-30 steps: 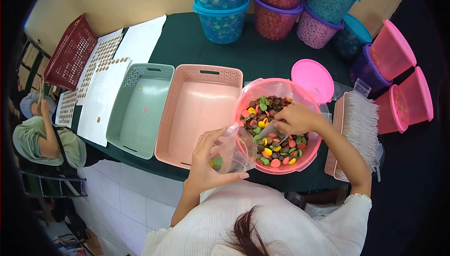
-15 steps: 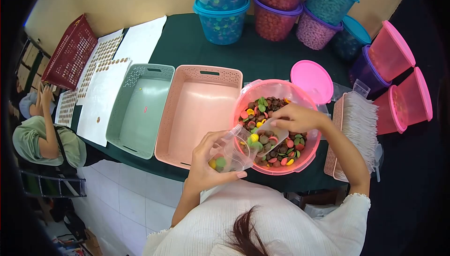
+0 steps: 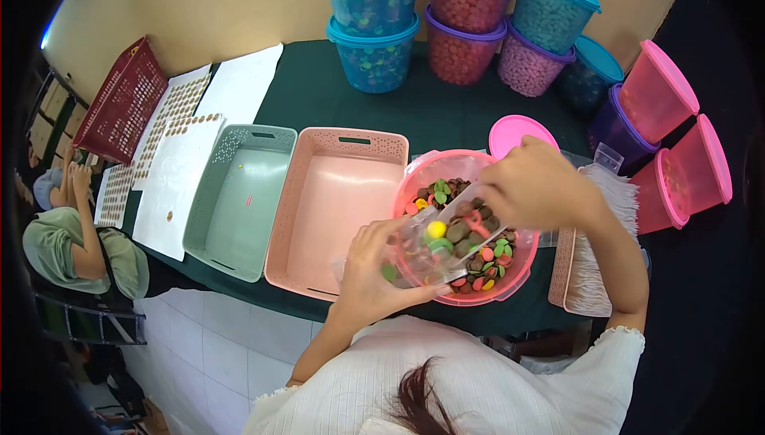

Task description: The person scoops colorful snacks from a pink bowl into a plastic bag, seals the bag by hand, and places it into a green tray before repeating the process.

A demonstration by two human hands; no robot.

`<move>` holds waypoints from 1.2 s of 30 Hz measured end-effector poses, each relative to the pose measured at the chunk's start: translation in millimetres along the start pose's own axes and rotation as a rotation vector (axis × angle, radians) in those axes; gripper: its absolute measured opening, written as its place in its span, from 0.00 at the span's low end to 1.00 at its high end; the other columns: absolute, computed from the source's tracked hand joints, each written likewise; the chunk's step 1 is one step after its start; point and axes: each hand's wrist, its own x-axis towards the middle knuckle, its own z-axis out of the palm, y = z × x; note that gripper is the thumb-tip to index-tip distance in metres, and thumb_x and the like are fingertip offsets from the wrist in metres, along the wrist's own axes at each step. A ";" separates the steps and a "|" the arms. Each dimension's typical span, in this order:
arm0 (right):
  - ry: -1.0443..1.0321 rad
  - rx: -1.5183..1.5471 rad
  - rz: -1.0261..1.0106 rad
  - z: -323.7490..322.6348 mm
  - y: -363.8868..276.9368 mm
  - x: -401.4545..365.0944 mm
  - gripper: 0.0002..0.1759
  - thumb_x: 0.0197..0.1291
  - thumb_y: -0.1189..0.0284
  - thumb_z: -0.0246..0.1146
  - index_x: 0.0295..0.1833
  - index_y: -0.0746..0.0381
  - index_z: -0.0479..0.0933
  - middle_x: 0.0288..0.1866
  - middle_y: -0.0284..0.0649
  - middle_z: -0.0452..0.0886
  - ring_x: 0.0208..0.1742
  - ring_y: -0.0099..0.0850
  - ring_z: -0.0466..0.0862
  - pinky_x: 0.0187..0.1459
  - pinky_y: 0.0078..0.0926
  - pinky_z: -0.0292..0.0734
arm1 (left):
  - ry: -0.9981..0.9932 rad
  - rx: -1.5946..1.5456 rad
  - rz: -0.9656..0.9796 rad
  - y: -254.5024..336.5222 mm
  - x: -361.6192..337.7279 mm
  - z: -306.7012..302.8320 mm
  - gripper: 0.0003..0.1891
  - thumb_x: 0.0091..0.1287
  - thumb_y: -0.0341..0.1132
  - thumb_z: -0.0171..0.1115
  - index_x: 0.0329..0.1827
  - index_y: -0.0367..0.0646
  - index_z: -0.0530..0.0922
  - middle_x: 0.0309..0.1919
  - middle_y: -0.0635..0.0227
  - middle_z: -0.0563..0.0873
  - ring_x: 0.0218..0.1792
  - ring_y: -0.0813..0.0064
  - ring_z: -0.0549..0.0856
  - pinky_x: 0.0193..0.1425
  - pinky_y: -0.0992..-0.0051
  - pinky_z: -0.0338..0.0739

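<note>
My left hand (image 3: pixel 373 264) is wrapped round a clear plastic pouch (image 3: pixel 408 253), tilted over the left side of a round pink tub (image 3: pixel 424 167). A green piece shows low in the pouch. In my right hand (image 3: pixel 538 186) is a clear scoop (image 3: pixel 486 196), tipped down toward the pouch's mouth. Brown, red, green and yellow button-shaped sweets lie in the scoop, close to the opening; whether any are dropping in is blurred. The tub below holds many more sweets (image 3: pixel 496 261) of the same colours.
A pink basket (image 3: pixel 327 196) and a green basket (image 3: pixel 243 220) stand to the left. A pink lid (image 3: pixel 518 134) lies behind the tub. At right, a narrow basket (image 3: pixel 562 272) holds stacked clear pouches (image 3: pixel 598 236). Lidded tubs (image 3: pixel 374 56) line the back. Another person (image 3: pixel 76 248) sits far left.
My right hand has risen and turned, tipping the loaded scoop more steeply toward the pouch. My left hand has brought the pouch rightward, further over the tub. The view has shifted slightly.
</note>
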 end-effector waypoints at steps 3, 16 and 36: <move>0.111 -0.347 -0.004 3.2 -42.3 -6.8 0.07 0.40 0.69 0.59 0.20 0.60 0.72 0.17 0.38 0.74 0.23 0.28 0.75 0.33 0.28 0.60 | 0.038 0.136 0.106 4.6 5.1 11.4 0.41 0.27 0.41 0.77 0.49 0.37 0.70 0.38 0.62 0.76 0.37 0.70 0.76 0.40 0.73 0.70; 0.282 -0.558 0.304 33.1 1.7 -28.7 0.03 0.49 0.74 0.53 0.28 0.61 0.69 0.25 0.38 0.71 0.35 0.32 0.71 0.43 0.31 0.59 | 0.083 -0.990 -0.158 -47.2 -12.7 -30.2 0.48 0.49 0.67 0.48 0.59 0.29 0.59 0.52 0.52 0.70 0.49 0.65 0.74 0.54 0.67 0.69; 0.210 -0.264 0.244 113.4 25.7 -16.6 0.13 0.41 0.77 0.56 0.38 0.63 0.67 0.30 0.41 0.74 0.38 0.36 0.73 0.44 0.36 0.59 | 0.148 -1.346 -0.470 -64.4 -33.4 -12.1 0.53 0.44 0.73 0.43 0.60 0.29 0.56 0.50 0.44 0.70 0.44 0.56 0.76 0.46 0.62 0.72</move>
